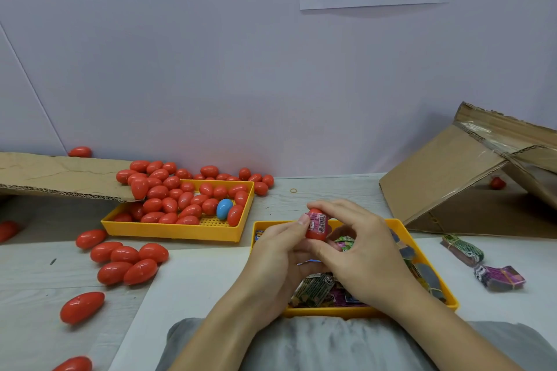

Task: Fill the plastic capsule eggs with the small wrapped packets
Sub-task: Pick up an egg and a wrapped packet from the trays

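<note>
Both hands meet above the near yellow tray [428, 262]. My left hand [278, 253] grips a red capsule egg [316, 233] from below. A pink wrapped packet [320, 221] with a barcode sticks out of its open top. My right hand [358, 253] curls over the egg, its fingertips pinching the packet. Below the hands the tray holds several green, pink and grey wrapped packets [313, 290]. A second yellow tray [180, 230] at the left holds several red eggs and one blue egg [224, 208].
Loose red eggs [126, 262] lie on the table left of the trays and along the wall. A torn cardboard sheet [60, 174] overhangs the left tray. A collapsed cardboard box [470, 177] stands at the right, with two banded packet bundles [497, 277] in front of it.
</note>
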The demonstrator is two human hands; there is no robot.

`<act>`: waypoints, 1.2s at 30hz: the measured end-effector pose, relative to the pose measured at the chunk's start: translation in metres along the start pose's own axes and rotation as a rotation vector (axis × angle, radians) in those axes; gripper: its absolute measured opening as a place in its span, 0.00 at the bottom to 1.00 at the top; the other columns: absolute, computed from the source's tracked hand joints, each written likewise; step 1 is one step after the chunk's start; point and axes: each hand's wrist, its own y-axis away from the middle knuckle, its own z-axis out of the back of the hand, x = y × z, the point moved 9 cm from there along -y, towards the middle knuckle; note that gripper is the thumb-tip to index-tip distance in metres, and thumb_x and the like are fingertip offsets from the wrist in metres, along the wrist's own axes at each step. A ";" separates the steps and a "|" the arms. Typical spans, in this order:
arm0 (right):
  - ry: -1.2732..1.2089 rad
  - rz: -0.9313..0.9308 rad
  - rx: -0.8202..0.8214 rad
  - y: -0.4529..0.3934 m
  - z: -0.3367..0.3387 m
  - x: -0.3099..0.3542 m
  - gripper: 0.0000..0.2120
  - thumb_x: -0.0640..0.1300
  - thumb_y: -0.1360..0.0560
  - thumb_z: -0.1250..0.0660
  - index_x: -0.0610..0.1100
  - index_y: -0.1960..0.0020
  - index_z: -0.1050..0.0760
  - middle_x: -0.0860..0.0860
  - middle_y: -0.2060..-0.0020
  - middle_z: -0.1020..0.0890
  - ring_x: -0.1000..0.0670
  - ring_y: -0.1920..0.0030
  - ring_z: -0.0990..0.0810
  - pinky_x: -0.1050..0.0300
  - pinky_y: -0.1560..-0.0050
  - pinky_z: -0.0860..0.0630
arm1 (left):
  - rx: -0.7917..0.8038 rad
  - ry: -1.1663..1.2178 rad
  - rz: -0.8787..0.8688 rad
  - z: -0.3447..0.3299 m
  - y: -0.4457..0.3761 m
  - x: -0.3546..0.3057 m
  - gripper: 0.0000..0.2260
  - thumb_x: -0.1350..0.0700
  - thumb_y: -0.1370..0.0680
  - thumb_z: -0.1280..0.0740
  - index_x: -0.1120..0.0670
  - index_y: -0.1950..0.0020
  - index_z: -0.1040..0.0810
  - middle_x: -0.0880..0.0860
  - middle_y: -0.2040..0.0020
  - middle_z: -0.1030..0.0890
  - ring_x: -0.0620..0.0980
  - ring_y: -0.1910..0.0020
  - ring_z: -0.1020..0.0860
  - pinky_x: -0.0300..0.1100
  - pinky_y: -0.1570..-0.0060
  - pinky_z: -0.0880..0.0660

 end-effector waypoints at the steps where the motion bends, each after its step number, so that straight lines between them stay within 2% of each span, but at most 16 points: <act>1: 0.010 0.005 0.000 0.000 0.000 0.001 0.19 0.43 0.30 0.22 0.51 0.41 0.19 0.62 0.51 0.18 0.58 0.47 0.19 0.60 0.49 0.22 | 0.000 -0.017 -0.005 0.000 0.000 0.000 0.17 0.50 0.27 0.33 0.64 0.53 0.17 0.64 0.60 0.17 0.56 0.61 0.16 0.45 0.62 0.19; 5: 0.023 -0.010 0.009 0.000 0.000 -0.002 0.19 0.45 0.31 0.23 0.58 0.43 0.21 0.64 0.50 0.19 0.61 0.44 0.21 0.63 0.47 0.24 | 0.014 -0.051 -0.010 -0.001 0.000 0.000 0.15 0.50 0.25 0.34 0.61 0.53 0.16 0.62 0.59 0.17 0.54 0.59 0.17 0.44 0.60 0.20; 9: -0.266 -0.095 0.062 0.003 -0.006 -0.008 0.22 0.46 0.34 0.22 0.58 0.41 0.20 0.59 0.48 0.16 0.56 0.47 0.17 0.64 0.50 0.21 | 0.078 0.047 0.067 -0.004 0.002 0.004 0.19 0.51 0.21 0.42 0.61 0.51 0.16 0.66 0.52 0.17 0.58 0.52 0.19 0.50 0.51 0.22; 11: -0.318 -0.095 0.049 0.003 -0.005 -0.007 0.22 0.44 0.33 0.22 0.57 0.41 0.19 0.57 0.49 0.15 0.55 0.49 0.15 0.66 0.52 0.20 | 0.037 0.018 0.057 -0.002 0.001 0.004 0.19 0.52 0.19 0.43 0.63 0.48 0.17 0.65 0.49 0.16 0.58 0.52 0.17 0.50 0.52 0.21; 14: -0.078 -0.061 -0.015 0.001 0.003 -0.007 0.20 0.46 0.31 0.21 0.58 0.42 0.20 0.61 0.52 0.16 0.56 0.52 0.16 0.64 0.54 0.20 | -0.087 -0.042 -0.005 0.008 -0.003 0.002 0.14 0.55 0.19 0.38 0.59 0.56 0.15 0.62 0.56 0.16 0.53 0.60 0.16 0.45 0.62 0.19; 17: 0.127 0.019 -0.038 0.000 0.003 0.001 0.22 0.45 0.31 0.21 0.54 0.40 0.20 0.64 0.51 0.19 0.60 0.48 0.20 0.61 0.49 0.21 | -0.125 -0.047 -0.028 0.011 -0.003 0.000 0.12 0.54 0.21 0.34 0.57 0.60 0.15 0.62 0.58 0.17 0.52 0.62 0.18 0.45 0.64 0.20; 19: 0.160 0.048 -0.032 0.000 0.002 0.003 0.22 0.44 0.31 0.21 0.52 0.39 0.20 0.64 0.50 0.20 0.60 0.46 0.21 0.60 0.48 0.21 | -0.108 -0.049 -0.030 0.009 -0.002 -0.002 0.12 0.52 0.24 0.32 0.59 0.58 0.15 0.63 0.58 0.18 0.52 0.61 0.18 0.44 0.63 0.20; 22: 0.163 0.042 -0.025 0.000 0.001 0.002 0.23 0.44 0.31 0.22 0.52 0.37 0.21 0.64 0.50 0.21 0.59 0.46 0.21 0.59 0.48 0.21 | -0.116 -0.043 -0.029 0.011 -0.003 0.000 0.11 0.54 0.23 0.32 0.60 0.58 0.15 0.64 0.57 0.18 0.52 0.61 0.17 0.44 0.63 0.19; 26: 0.044 -0.035 -0.016 0.001 0.000 -0.003 0.26 0.46 0.30 0.22 0.58 0.35 0.25 0.63 0.50 0.21 0.58 0.46 0.20 0.63 0.53 0.20 | -0.164 -0.020 -0.061 0.017 -0.002 -0.003 0.08 0.56 0.23 0.31 0.58 0.56 0.15 0.62 0.56 0.16 0.55 0.58 0.16 0.45 0.61 0.18; 27: 0.003 -0.066 -0.002 0.002 -0.002 -0.005 0.25 0.47 0.30 0.22 0.58 0.36 0.25 0.61 0.50 0.20 0.58 0.47 0.20 0.63 0.55 0.20 | -0.182 -0.022 -0.083 0.019 -0.002 -0.005 0.07 0.56 0.25 0.29 0.59 0.55 0.17 0.62 0.55 0.16 0.56 0.56 0.16 0.48 0.58 0.18; 30: 0.045 -0.052 0.024 0.002 -0.008 0.000 0.16 0.45 0.27 0.25 0.55 0.42 0.22 0.60 0.52 0.18 0.60 0.49 0.19 0.64 0.55 0.20 | -0.205 -0.092 -0.133 0.021 0.001 -0.008 0.16 0.52 0.33 0.25 0.60 0.52 0.23 0.63 0.53 0.16 0.60 0.52 0.15 0.56 0.49 0.18; 33: 0.176 -0.015 0.008 0.001 -0.008 0.007 0.10 0.45 0.25 0.28 0.52 0.45 0.19 0.60 0.54 0.18 0.59 0.51 0.20 0.65 0.51 0.23 | -0.198 -0.145 -0.135 0.022 0.001 -0.007 0.19 0.50 0.35 0.25 0.61 0.53 0.24 0.62 0.56 0.15 0.59 0.54 0.15 0.48 0.58 0.17; 36: 0.002 -0.157 -0.027 0.002 -0.004 -0.006 0.03 0.46 0.23 0.30 0.51 0.51 0.18 0.55 0.59 0.15 0.54 0.55 0.17 0.56 0.53 0.19 | -0.219 -0.183 -0.092 0.025 -0.001 -0.004 0.19 0.45 0.31 0.28 0.60 0.51 0.20 0.57 0.59 0.16 0.52 0.62 0.17 0.42 0.66 0.20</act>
